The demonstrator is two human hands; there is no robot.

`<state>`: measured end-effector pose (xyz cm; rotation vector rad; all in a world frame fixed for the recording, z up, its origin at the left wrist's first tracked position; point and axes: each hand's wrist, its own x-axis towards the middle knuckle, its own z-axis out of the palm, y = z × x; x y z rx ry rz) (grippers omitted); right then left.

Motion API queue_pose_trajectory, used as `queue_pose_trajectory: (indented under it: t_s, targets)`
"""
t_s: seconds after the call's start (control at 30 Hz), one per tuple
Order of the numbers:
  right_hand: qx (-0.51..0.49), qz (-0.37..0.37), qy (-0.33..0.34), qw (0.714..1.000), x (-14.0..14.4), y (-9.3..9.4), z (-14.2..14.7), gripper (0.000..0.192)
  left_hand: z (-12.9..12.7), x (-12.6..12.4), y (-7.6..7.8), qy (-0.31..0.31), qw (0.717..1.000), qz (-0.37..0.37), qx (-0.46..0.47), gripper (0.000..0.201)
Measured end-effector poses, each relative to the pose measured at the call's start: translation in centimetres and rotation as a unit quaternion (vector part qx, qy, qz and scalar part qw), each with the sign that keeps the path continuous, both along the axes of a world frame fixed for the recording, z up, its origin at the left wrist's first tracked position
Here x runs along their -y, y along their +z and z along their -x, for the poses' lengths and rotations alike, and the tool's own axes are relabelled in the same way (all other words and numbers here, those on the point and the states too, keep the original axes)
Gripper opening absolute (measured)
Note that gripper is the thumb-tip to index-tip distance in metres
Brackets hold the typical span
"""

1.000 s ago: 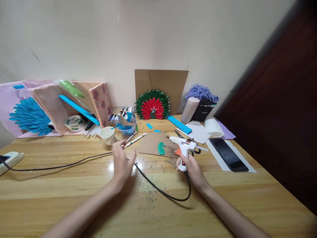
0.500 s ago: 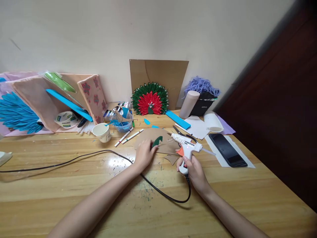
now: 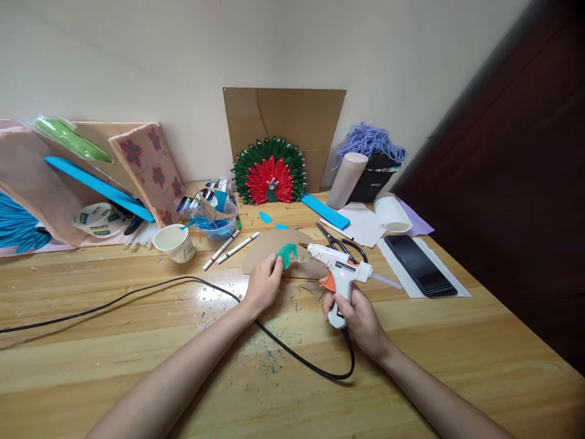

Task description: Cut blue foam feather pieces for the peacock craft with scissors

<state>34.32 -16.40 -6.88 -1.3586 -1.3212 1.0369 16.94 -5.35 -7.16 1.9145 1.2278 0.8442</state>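
Observation:
Between the fingertips of my left hand (image 3: 265, 282) is a small curved green cutout (image 3: 287, 253), its lighter face showing. My right hand (image 3: 356, 317) is wrapped round the handle of a white hot glue gun (image 3: 342, 274) with an orange trigger. The nozzle points left and sits a short way right of the cutout. Beneath both lies a rounded piece of cardboard (image 3: 256, 253) on the table, partly hidden by my left hand. A small cardboard scrap (image 3: 314, 290) lies just left of my right hand.
Black scissors (image 3: 354, 249) lie behind the glue gun, whose black cord (image 3: 292, 356) loops across the table. A red and green fan-shaped ornament (image 3: 270, 174) leans on a cardboard sheet (image 3: 292, 113). Left are a paper cup (image 3: 176, 245) and markers (image 3: 238, 248); right is a phone (image 3: 420, 266).
My left hand has turned the green cutout, so its lighter face now shows instead of the dark one. The glue gun nozzle has come slightly closer to it. The camera view has shifted.

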Motion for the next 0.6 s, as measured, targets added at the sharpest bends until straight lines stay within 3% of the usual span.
queue_pose_trajectory:
  t_s: [0.6]
  targets:
    - [0.018,0.025,0.013,0.999,-0.21,-0.37,0.02,0.035,-0.08,0.16,0.24,-0.017,1.000,-0.007,-0.010,0.032]
